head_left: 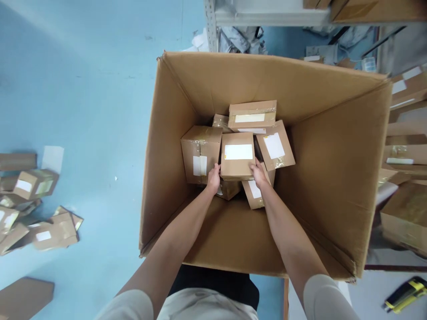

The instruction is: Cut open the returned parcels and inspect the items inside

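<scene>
Both my arms reach down into a large open cardboard box (pixel 333 178). Between my hands is a small cardboard box (pixel 237 166) with a white label on top. My left hand (pixel 214 178) grips its left side near the front corner, and my right hand (pixel 259 173) grips the right side. Left of it sits a bigger taped carton (pixel 190 153). Behind it lies a flat labelled carton (pixel 252 109), and to the right a tilted labelled carton (pixel 283 144). Partly under my right hand is another labelled carton (pixel 251 200). The undersides of the pile are hidden.
Loose cartons (pixel 36 183) and flattened cardboard (pixel 58 231) lie on the blue floor at left. A metal shelf (pixel 270 18) stands behind the large box. More cartons (pixel 408 209) are stacked at right, with a yellow-and-black tool (pixel 407 294) at lower right.
</scene>
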`<state>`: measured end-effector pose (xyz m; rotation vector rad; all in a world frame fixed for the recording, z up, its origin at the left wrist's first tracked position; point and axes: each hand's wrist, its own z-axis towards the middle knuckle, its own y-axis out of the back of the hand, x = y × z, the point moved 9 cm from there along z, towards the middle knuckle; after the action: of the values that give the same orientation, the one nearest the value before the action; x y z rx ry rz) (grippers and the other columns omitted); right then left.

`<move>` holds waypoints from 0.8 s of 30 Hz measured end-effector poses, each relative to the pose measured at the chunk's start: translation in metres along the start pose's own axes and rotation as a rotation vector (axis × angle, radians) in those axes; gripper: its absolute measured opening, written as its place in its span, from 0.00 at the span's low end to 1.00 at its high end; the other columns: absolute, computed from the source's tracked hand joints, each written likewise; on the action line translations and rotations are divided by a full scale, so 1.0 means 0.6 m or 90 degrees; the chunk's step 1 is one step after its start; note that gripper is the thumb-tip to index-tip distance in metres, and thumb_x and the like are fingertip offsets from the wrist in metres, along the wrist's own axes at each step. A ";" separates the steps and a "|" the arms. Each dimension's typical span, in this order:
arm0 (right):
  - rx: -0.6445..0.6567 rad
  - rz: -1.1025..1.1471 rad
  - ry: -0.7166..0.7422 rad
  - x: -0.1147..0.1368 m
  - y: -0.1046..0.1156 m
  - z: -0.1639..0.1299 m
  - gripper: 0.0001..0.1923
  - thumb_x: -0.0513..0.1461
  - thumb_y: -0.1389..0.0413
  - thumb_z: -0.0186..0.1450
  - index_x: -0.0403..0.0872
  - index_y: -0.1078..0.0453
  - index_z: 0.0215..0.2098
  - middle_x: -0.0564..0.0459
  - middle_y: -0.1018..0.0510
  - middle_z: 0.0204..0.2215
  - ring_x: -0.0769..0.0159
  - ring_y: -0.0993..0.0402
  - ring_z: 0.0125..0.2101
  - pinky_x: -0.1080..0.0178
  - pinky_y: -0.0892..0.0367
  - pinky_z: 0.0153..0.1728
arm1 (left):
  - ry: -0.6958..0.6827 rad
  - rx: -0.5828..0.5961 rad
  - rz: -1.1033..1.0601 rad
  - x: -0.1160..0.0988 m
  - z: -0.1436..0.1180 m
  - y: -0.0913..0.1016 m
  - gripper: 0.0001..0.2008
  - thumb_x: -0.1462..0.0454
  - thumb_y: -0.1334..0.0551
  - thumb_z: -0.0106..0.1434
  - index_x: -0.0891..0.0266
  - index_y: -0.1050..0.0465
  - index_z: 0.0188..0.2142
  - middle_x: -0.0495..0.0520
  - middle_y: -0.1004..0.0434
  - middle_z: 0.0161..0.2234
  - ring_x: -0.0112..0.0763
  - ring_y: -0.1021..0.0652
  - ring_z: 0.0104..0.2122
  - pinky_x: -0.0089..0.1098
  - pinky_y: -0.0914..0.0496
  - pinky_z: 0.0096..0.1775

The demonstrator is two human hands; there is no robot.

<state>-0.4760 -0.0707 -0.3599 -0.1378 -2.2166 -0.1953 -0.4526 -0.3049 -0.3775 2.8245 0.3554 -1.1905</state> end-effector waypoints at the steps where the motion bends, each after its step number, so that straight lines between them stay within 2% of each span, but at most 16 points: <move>1: 0.005 0.008 -0.004 0.001 0.003 -0.007 0.32 0.42 0.45 0.59 0.54 0.41 0.62 0.54 0.29 0.56 0.59 0.31 0.54 0.49 0.40 0.58 | -0.007 -0.014 0.008 -0.005 -0.003 -0.001 0.27 0.43 0.47 0.61 0.63 0.26 0.41 0.58 0.21 0.38 0.40 0.23 0.43 0.40 0.32 0.48; 5: -0.001 0.064 0.002 0.004 0.009 -0.053 0.33 0.47 0.41 0.59 0.51 0.40 0.60 0.50 0.28 0.55 0.58 0.30 0.53 0.48 0.37 0.56 | -0.055 -0.043 0.023 -0.030 -0.031 -0.005 0.15 0.51 0.40 0.59 0.60 0.32 0.36 0.54 0.23 0.38 0.35 0.24 0.41 0.37 0.31 0.47; 10: -0.001 0.137 0.032 0.033 0.000 -0.128 0.32 0.49 0.40 0.58 0.51 0.38 0.58 0.49 0.27 0.54 0.58 0.30 0.53 0.48 0.38 0.57 | -0.075 -0.004 0.012 -0.064 -0.097 -0.010 0.10 0.57 0.39 0.59 0.58 0.36 0.37 0.55 0.25 0.43 0.34 0.25 0.45 0.38 0.32 0.49; 14: -0.038 0.176 0.057 0.084 0.005 -0.209 0.34 0.49 0.41 0.57 0.51 0.40 0.60 0.49 0.29 0.56 0.58 0.31 0.54 0.49 0.39 0.58 | -0.139 0.033 0.004 -0.131 -0.165 -0.007 0.10 0.57 0.38 0.59 0.57 0.36 0.35 0.55 0.27 0.48 0.34 0.28 0.51 0.39 0.35 0.53; 18: -0.112 0.180 0.108 0.153 0.018 -0.315 0.36 0.50 0.41 0.58 0.52 0.41 0.62 0.50 0.35 0.61 0.57 0.38 0.59 0.49 0.44 0.60 | -0.150 0.102 0.044 -0.204 -0.243 -0.003 0.15 0.51 0.38 0.58 0.58 0.35 0.37 0.53 0.24 0.39 0.36 0.24 0.42 0.41 0.31 0.48; 20: -0.150 0.182 0.146 0.189 0.024 -0.373 0.35 0.50 0.41 0.58 0.53 0.41 0.62 0.52 0.36 0.61 0.57 0.41 0.61 0.49 0.47 0.62 | -0.179 0.134 0.071 -0.245 -0.288 -0.001 0.17 0.49 0.39 0.58 0.57 0.35 0.39 0.53 0.24 0.38 0.37 0.23 0.42 0.41 0.30 0.47; 24: -0.197 0.212 0.197 0.240 0.035 -0.478 0.34 0.51 0.42 0.59 0.54 0.42 0.62 0.53 0.38 0.62 0.57 0.42 0.61 0.49 0.48 0.62 | -0.276 0.226 0.122 -0.317 -0.384 -0.009 0.22 0.49 0.41 0.60 0.54 0.35 0.51 0.56 0.29 0.53 0.40 0.29 0.54 0.41 0.35 0.55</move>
<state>-0.3364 -0.0999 -0.0715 -0.6005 -1.8126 -0.3481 -0.4214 -0.3031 -0.0805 2.6639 -0.1645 -1.9171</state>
